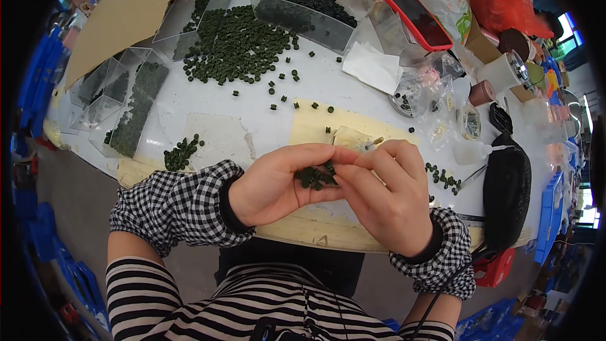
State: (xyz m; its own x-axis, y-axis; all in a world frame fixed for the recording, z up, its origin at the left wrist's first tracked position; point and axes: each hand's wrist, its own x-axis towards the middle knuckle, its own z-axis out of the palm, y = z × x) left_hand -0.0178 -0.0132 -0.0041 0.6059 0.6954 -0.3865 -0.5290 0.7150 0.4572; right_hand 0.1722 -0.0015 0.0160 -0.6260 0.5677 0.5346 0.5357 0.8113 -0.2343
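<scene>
Cupped above the table's near edge, my left hand (268,183) holds several small dark green spool-shaped parts (314,178) in its palm. Its thumb and fingertips meet those of my right hand (398,205). The right fingers are pinched together; what they grip is hidden behind them. Just beyond the hands lies a yellowish pad (350,134), with a small brown-tipped object (375,143) partly covered by the right hand. A small pile of the green parts (182,153) sits left of my hands, and more loose ones (444,178) lie to the right.
A large heap of green parts (233,47) spreads across the far table. Clear bins (303,25) stand behind it and a clear tray (136,113) at left. A red-cased phone (411,14), white tissue (372,66), plastic bags (429,91) and a black pouch (507,183) line the right.
</scene>
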